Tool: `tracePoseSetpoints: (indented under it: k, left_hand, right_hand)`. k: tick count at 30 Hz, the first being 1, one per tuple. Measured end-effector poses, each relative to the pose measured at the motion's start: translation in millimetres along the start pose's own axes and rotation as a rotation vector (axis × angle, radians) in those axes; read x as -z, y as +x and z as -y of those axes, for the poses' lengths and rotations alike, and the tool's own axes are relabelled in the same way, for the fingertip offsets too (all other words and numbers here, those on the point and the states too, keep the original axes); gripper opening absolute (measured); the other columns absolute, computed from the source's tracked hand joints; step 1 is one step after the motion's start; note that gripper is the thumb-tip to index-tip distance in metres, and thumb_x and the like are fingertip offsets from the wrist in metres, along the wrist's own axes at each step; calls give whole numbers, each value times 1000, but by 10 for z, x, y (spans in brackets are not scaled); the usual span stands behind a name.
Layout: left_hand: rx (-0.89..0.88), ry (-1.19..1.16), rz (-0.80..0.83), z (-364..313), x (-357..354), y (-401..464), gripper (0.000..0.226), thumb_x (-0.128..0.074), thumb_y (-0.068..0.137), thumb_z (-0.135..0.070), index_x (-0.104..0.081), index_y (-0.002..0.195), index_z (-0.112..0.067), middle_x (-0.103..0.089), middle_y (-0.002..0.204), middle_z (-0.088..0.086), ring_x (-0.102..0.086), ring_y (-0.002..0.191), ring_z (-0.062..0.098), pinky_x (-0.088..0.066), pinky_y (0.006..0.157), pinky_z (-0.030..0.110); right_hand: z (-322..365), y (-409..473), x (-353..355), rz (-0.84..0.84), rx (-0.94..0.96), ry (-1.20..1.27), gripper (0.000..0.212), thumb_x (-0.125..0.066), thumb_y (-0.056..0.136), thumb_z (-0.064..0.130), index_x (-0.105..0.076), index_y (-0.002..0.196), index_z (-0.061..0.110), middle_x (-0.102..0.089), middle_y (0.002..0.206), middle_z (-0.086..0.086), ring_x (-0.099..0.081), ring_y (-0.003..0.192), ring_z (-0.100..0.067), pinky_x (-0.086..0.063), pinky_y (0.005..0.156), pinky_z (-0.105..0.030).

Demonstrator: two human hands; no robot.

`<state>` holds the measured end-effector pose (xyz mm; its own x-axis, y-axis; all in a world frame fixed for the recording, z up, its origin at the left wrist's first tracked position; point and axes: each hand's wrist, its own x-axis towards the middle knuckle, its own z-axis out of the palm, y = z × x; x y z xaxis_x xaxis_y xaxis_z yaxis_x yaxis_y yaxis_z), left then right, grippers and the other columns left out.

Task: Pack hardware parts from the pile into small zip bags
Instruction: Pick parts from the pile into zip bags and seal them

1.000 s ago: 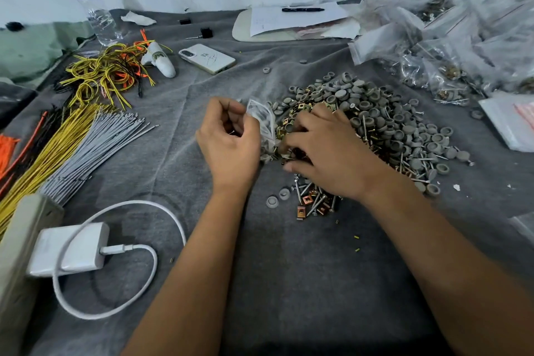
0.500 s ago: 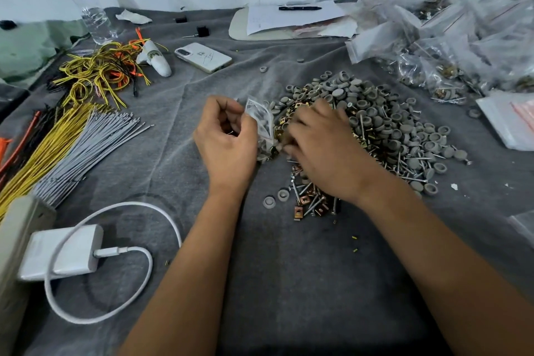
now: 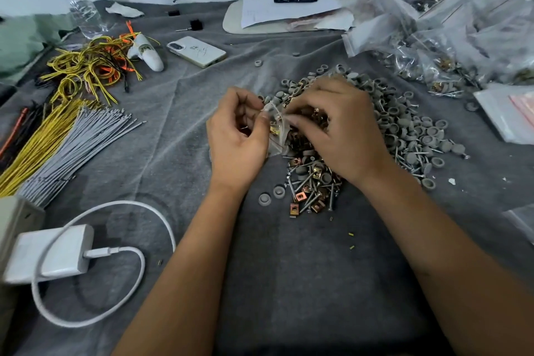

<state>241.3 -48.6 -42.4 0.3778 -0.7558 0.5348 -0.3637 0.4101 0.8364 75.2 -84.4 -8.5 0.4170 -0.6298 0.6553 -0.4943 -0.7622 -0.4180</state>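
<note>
I see two bare arms reaching in from the bottom edge over a surface covered in grey cloth. My left hand has its fingers curled and pinches a small clear zip bag by its top edge; brass-coloured pieces show through the plastic. My right hand meets it from the other side, its fingers curled and pinching at the bag's mouth; whether it also holds a part I cannot tell.

The bag hangs between the two hands, just above the near left edge of the pile of parts, a mound of grey round caps, screws and small brass clips spread beneath and to the right of my right hand. Two grey caps lie apart just in front of the pile.

At far right lies a heap of filled bags. To the left lie bundles of grey and yellow wires, with a white charger and its looped cable in front of them. Farther back are a phone, a water bottle, and a pen on paper.
</note>
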Motion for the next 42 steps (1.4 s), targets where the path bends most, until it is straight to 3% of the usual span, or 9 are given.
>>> tracePoseSetpoints:
  k: [6, 9, 12, 21, 25, 31, 37, 39, 42]
  left_hand:
    - [86, -81, -86, 10, 4, 21, 19, -60, 84, -1, -57, 86, -20, -53, 68, -5, -45, 58, 6, -38, 57, 22]
    - [127, -141, -140, 18, 19, 41, 19, -60, 85, -2, -56, 84, -20, -49, 67, 8, -43, 60, 23, -37, 57, 33]
    - [174, -198, -177, 22, 29, 62, 16, -60, 83, -4, -55, 83, -20, -47, 72, 15, -40, 66, 33, -34, 60, 43]
    - [191, -171, -166, 5, 25, 55, 15, -60, 82, -5, -56, 83, -19, -48, 73, 18, -41, 66, 35, -36, 61, 45]
    - [196, -164, -170, 12, 27, 56, 14, -60, 82, -5, -56, 83, -19, -48, 73, 19, -41, 66, 34, -36, 61, 47]
    - [195, -169, -179, 1, 23, 57, 16, -59, 82, -2, -56, 83, -18, -49, 72, 18, -42, 66, 33, -36, 60, 45]
    - [181, -174, -164, -22, 16, 46, 17, -57, 82, -1, -55, 84, -17, -48, 71, 16, -41, 65, 30, -34, 57, 39]
    - [163, -159, -154, -21, 15, 41, 17, -57, 82, -1, -55, 84, -17, -48, 70, 14, -42, 64, 27, -35, 56, 36]
    - [107, -93, -92, -12, 4, 25, 18, -58, 82, 0, -56, 85, -17, -51, 67, 5, -46, 60, 20, -41, 56, 36]
  right_hand:
    - [-63, 10, 266, 473, -16, 152, 12, -87, 79, 31, -82, 88, 26, -66, 86, 12, -57, 90, -11, -46, 89, -38]
    - [-17, -10, 296, 718, -24, 208, 19, -88, 73, 46, -81, 88, 37, -61, 90, 14, -49, 98, -5, -37, 91, -28]
    - [33, -22, 247, 879, -1, 25, 28, -85, 71, 57, -78, 96, 46, -54, 97, 14, -38, 100, -8, -32, 95, -35]
    - [120, -48, 133, 744, 15, -113, 9, -70, 92, 47, -77, 92, 42, -52, 91, 16, -35, 99, -9, -31, 98, -40]
    - [143, -38, 151, 653, 22, -34, 7, -79, 85, 42, -77, 90, 38, -55, 99, 11, -39, 102, -10, -34, 102, -38]
    - [214, -76, 157, 837, 28, -78, 25, -84, 70, 62, -77, 86, 44, -47, 102, 23, -29, 105, -5, -21, 100, -39]
    - [274, -84, 153, 925, 62, -121, 21, -84, 77, 50, -73, 82, 33, -50, 102, 21, -30, 105, -3, -20, 112, -50]
    - [283, -63, 183, 831, 19, 73, 18, -85, 79, 40, -70, 81, 31, -58, 95, 22, -40, 101, 6, -28, 107, -39]
    - [196, -29, 198, 401, -111, 318, 15, -86, 81, 21, -73, 87, 20, -70, 84, 13, -65, 81, -1, -52, 79, -22]
